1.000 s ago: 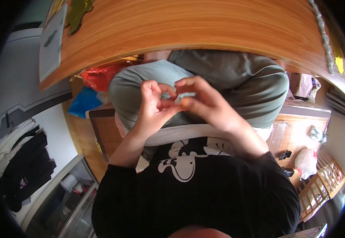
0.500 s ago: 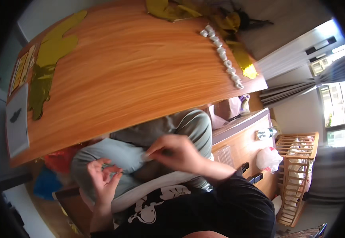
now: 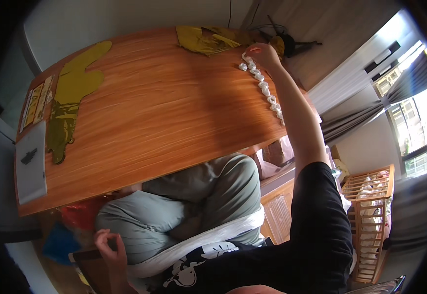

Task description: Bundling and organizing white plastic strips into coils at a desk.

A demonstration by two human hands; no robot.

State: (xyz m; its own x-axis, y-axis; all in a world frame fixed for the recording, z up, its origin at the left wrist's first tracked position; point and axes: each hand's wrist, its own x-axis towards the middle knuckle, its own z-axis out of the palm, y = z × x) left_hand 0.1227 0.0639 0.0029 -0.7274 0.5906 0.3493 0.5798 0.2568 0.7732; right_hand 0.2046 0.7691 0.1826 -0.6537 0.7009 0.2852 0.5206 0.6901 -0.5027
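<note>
My right hand [image 3: 264, 55] reaches over the table [image 3: 154, 108] to the far end of a row of several small white crumpled knots [image 3: 264, 90]. Its fingers are pinched at one white crumpled knot [image 3: 244, 56], partly hidden by the fingers. Another loose white knot [image 3: 243, 66] lies just beside the row. What the knots are made of is too small to tell. Down at the left, beside my knee, my left hand [image 3: 110, 247] is held up with its fingers loosely bent, a gap showing between them and nothing visible in it.
Yellow foil sheets lie at the table's left [image 3: 78, 78] and far edge [image 3: 206, 40]. A grey-white sheet [image 3: 31, 166] rests at the left corner. A black spindly object [image 3: 297, 44] stands beyond the far right corner. On the right is a wooden slatted crib [image 3: 370, 220].
My right hand has moved from above my lap, far across to the end of the row of white knots. My left hand has dropped lower and to the left, its fingers more bent.
</note>
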